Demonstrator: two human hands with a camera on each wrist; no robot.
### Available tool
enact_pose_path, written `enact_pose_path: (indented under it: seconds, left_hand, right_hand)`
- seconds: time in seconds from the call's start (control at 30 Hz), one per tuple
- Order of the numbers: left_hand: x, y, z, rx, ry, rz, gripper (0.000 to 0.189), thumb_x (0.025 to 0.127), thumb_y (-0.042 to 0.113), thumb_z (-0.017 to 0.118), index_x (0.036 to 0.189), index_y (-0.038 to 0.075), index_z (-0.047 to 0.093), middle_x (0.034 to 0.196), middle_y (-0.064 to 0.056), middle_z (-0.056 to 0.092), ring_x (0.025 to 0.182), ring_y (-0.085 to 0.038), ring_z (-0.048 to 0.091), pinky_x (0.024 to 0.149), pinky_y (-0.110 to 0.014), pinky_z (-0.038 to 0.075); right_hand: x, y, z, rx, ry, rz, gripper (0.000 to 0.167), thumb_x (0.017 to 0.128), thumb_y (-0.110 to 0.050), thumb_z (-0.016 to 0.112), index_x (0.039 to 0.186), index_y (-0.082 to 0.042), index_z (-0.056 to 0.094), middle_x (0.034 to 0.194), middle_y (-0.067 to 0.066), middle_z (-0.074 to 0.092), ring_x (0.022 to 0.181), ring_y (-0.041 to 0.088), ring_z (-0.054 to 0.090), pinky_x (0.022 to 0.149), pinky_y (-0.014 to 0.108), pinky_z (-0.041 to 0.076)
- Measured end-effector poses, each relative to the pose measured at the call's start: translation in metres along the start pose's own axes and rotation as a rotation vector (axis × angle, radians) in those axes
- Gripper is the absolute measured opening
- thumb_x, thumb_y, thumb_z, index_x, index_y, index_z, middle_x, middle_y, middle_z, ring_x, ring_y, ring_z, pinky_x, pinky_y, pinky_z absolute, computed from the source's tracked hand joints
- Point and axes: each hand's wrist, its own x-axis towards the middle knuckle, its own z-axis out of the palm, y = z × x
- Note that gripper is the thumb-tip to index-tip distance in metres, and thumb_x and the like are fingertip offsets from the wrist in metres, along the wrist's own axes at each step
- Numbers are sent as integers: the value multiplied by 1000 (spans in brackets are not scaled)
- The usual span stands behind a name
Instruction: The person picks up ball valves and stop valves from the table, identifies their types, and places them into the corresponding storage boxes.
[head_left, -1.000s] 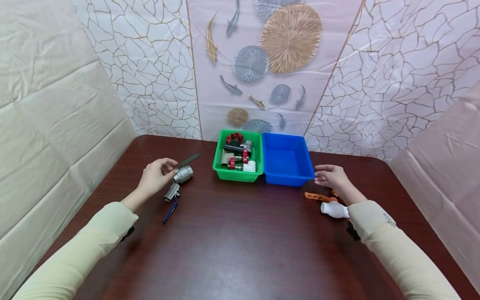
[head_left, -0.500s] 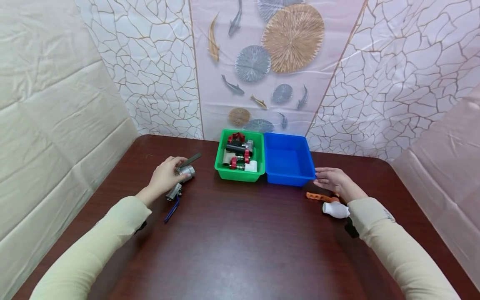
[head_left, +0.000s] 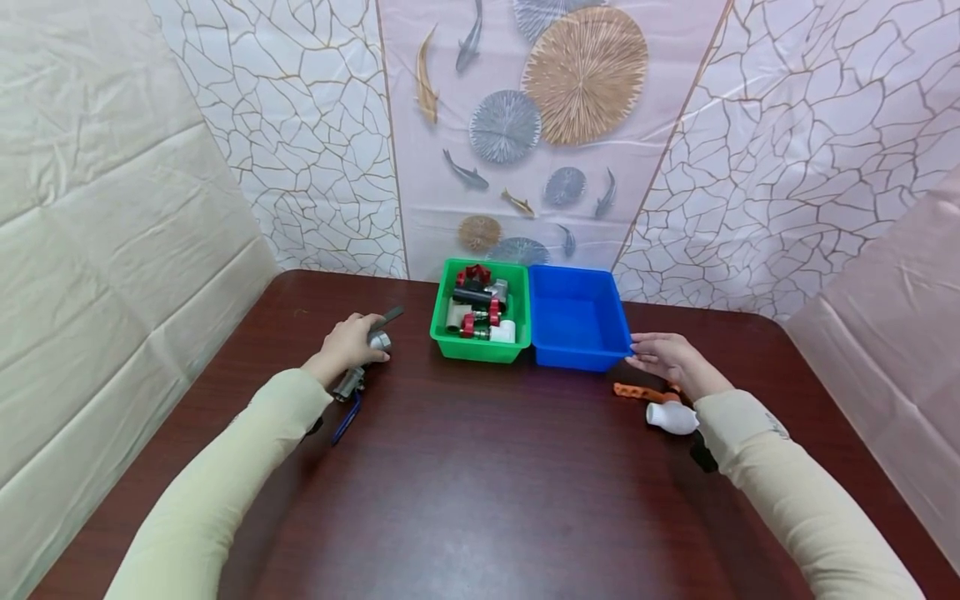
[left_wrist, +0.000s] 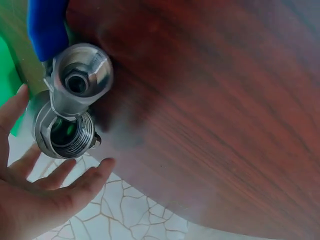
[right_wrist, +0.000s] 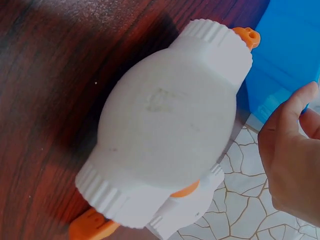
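My left hand reaches over the larger metal ball valve, thumb on its near side and fingers on its far side. A grey lever sticks out past the fingers. The left wrist view shows these fingers spread about the valve's threaded mouth, with a gap between thumb and valve. Close by lies a smaller metal ball valve with a blue lever. At the right, my right hand touches the near right corner of the blue bin with its fingertips.
A green bin holding red-handled valves and pipe fittings stands against the blue bin. Beside my right wrist lie white plastic valves with orange levers; the right wrist view shows two. A patterned cloth wall rises behind the table.
My left hand has moved right and forward, from beside the larger valve to over and around it. My right hand stays at the blue bin's corner, with its fingertips slightly closer in.
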Motion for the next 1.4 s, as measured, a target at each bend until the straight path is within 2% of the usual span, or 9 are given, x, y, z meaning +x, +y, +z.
enact_pose_path:
  seconds: [0.27, 0.37, 0.47, 0.57, 0.7, 0.87, 0.97, 1.17, 1.4]
  left_hand:
    - [15, 1, -7, -84, -133, -85, 92, 81, 30, 73, 148, -1, 19, 140, -31, 36, 125, -45, 42, 100, -55, 39]
    - [18, 3, -11, -130, -192, -103, 96, 82, 30, 72, 147, -8, 13, 144, -33, 31, 131, -44, 35, 106, -54, 34]
    - [20, 5, -13, -154, -251, -129, 96, 82, 30, 70, 145, -12, 12, 145, -33, 28, 131, -42, 35, 106, -52, 35]
    - [23, 4, -14, -140, -293, -166, 87, 81, 29, 72, 141, -12, 25, 136, -31, 39, 117, -37, 45, 96, -47, 44]
    - [26, 1, -12, -129, -312, -182, 69, 79, 25, 74, 128, -11, 42, 118, -24, 51, 96, -29, 50, 79, -39, 48]
    - [27, -1, -7, -195, -328, -186, 78, 78, 21, 74, 137, -9, 35, 128, -25, 47, 104, -30, 49, 84, -39, 48]
    - [27, 0, -6, -230, -325, -210, 79, 77, 19, 74, 138, -8, 31, 130, -25, 44, 105, -29, 48, 86, -39, 47]
    - [29, 5, -7, -240, -306, -221, 69, 74, 11, 70, 131, -7, 36, 117, -21, 48, 93, -25, 46, 77, -33, 43]
    - [29, 8, -9, -162, -309, -213, 75, 71, 8, 71, 133, -7, 33, 124, -24, 45, 96, -28, 45, 77, -33, 43]
  right_hand:
    - [0, -4, 1, -75, 5, -17, 53, 97, 1, 39, 146, 8, 20, 77, -6, 60, 59, 4, 56, 84, 24, 54]
    - [1, -4, 0, -100, 4, -16, 53, 98, 0, 39, 146, 8, 20, 78, -6, 59, 62, 4, 58, 85, 25, 54]
    - [2, -4, -1, -104, 2, -14, 52, 98, 0, 38, 146, 9, 21, 77, -5, 60, 64, 5, 59, 84, 26, 54]
    - [3, -4, -1, -107, 3, -15, 52, 97, 1, 38, 145, 9, 21, 77, -5, 60, 62, 5, 58, 82, 25, 55]
    - [2, -1, 0, -134, 11, -18, 52, 98, 0, 38, 146, 9, 21, 96, 5, 59, 67, 4, 61, 86, 26, 53]
    - [-1, 5, -2, -173, 21, 6, 52, 98, -2, 38, 146, 8, 21, 124, 16, 44, 74, 2, 61, 94, 28, 50]
    - [-1, 6, -3, -173, 12, -2, 52, 98, -1, 38, 146, 8, 20, 117, 13, 48, 74, 2, 61, 93, 27, 50]
    - [0, 0, -5, -151, -3, -31, 51, 98, 0, 38, 145, 10, 21, 93, 1, 55, 73, 4, 61, 92, 28, 51]
    - [4, -2, -1, -193, 12, -24, 49, 98, 1, 37, 144, 10, 23, 108, 11, 48, 74, 5, 60, 96, 31, 48]
